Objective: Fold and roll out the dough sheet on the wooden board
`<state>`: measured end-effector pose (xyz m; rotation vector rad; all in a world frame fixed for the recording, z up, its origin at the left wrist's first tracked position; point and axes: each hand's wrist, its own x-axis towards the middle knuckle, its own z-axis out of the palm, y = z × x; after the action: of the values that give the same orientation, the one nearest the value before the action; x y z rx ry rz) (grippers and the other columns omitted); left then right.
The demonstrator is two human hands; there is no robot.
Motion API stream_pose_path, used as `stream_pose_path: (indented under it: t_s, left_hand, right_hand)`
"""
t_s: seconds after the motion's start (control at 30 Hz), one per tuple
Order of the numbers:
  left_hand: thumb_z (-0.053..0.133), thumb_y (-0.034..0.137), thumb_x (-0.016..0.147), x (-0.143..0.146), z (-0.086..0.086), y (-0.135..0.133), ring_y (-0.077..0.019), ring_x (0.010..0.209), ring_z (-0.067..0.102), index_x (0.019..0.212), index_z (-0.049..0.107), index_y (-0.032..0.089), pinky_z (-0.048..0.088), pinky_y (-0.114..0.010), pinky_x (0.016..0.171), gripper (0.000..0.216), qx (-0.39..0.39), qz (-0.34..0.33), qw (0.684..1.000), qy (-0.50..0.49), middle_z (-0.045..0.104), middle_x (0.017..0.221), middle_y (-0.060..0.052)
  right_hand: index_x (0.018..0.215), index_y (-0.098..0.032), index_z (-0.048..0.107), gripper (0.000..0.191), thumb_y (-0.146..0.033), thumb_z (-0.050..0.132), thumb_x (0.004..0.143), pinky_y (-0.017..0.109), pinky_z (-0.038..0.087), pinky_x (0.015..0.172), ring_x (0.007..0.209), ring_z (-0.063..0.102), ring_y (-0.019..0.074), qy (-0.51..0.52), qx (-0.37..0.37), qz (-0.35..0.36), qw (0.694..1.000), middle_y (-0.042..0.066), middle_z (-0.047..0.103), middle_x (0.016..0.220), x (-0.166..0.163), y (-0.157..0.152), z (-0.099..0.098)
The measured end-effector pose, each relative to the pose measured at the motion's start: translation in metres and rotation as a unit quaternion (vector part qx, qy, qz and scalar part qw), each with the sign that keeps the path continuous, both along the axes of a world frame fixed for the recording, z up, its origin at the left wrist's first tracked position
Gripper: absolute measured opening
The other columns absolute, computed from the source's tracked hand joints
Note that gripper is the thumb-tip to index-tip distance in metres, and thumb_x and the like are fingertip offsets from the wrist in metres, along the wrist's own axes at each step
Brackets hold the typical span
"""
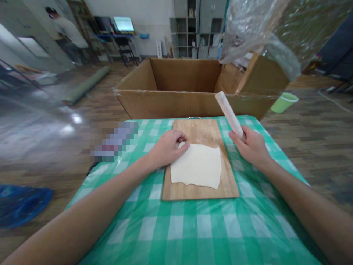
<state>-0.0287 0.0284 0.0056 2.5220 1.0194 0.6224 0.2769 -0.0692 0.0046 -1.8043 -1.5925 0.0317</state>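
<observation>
A flat, pale sheet of dough, roughly rectangular with wavy edges, lies on a wooden cutting board. At its upper left corner is my left hand, fingers curled and thumb lying over the edge of the dough; the corner seems to be between them, though the fingertips are partly hidden. My right hand is wrapped around one end of a whitish rolling pin. The pin tilts up and to the left, held off the board to its right.
A green-and-white checked cloth covers the table. Beyond its far edge stands a large open cardboard box with plastic wrap at its right. A blurred-out item lies at the left edge. A green bin and a person are farther off.
</observation>
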Motion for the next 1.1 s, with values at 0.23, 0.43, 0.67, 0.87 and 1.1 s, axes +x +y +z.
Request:
stream_pose_path:
  t_s: [0.23,0.43,0.67,0.87,1.1]
  left_hand:
    - [0.067,0.057,0.083,-0.004,0.021,-0.004,-0.0287,0.101,0.062,0.097,0.066,0.02,0.048,-0.041,0.088,0.04,-0.077,-0.004,0.989,0.128,0.067,0.103,-0.009]
    - [0.073,0.062,0.076,-0.008,0.034,-0.01,-0.0243,0.09,0.064,0.101,0.06,0.021,0.045,-0.032,0.071,0.05,-0.141,0.002,0.976,0.163,0.069,0.102,-0.006]
    - [0.073,0.059,0.076,-0.006,0.045,-0.02,-0.0212,0.078,0.066,0.091,0.068,0.022,0.038,-0.03,0.06,0.04,-0.189,0.005,0.959,0.21,0.073,0.088,-0.002]
    - [0.063,0.048,0.087,0.005,0.046,-0.029,-0.0212,0.082,0.068,0.086,0.07,0.02,0.043,-0.03,0.066,0.028,-0.148,-0.03,0.976,0.157,0.075,0.09,-0.003]
    - [0.054,0.035,0.093,0.0,0.041,-0.015,-0.0258,0.084,0.073,0.094,0.068,0.017,0.053,-0.034,0.072,0.022,-0.153,0.109,0.975,0.116,0.077,0.089,-0.009]
  right_hand:
    - [0.087,-0.021,0.061,0.03,-0.049,0.056,0.096,0.031,0.027,0.056,0.057,0.052,0.0185,-0.061,-0.008,0.014,0.998,0.001,0.058,0.064,0.001,-0.003,-0.002]
    - [0.088,-0.02,0.061,0.032,-0.05,0.054,0.097,0.031,0.029,0.058,0.059,0.054,0.0191,-0.061,-0.009,0.038,0.997,0.002,0.06,0.066,0.0,-0.004,-0.004]
    - [0.087,-0.021,0.059,0.032,-0.05,0.053,0.097,0.031,0.03,0.058,0.059,0.055,0.0198,-0.069,-0.008,0.048,0.996,0.002,0.061,0.067,0.0,-0.003,-0.008]
    - [0.09,-0.021,0.06,0.032,-0.051,0.053,0.097,0.031,0.032,0.058,0.062,0.058,0.0213,-0.071,-0.022,0.053,0.996,0.004,0.064,0.07,0.001,-0.003,-0.011]
    - [0.09,-0.021,0.06,0.032,-0.051,0.052,0.098,0.031,0.031,0.058,0.06,0.056,0.0209,-0.052,-0.025,0.054,0.997,0.002,0.061,0.067,0.001,-0.004,-0.009]
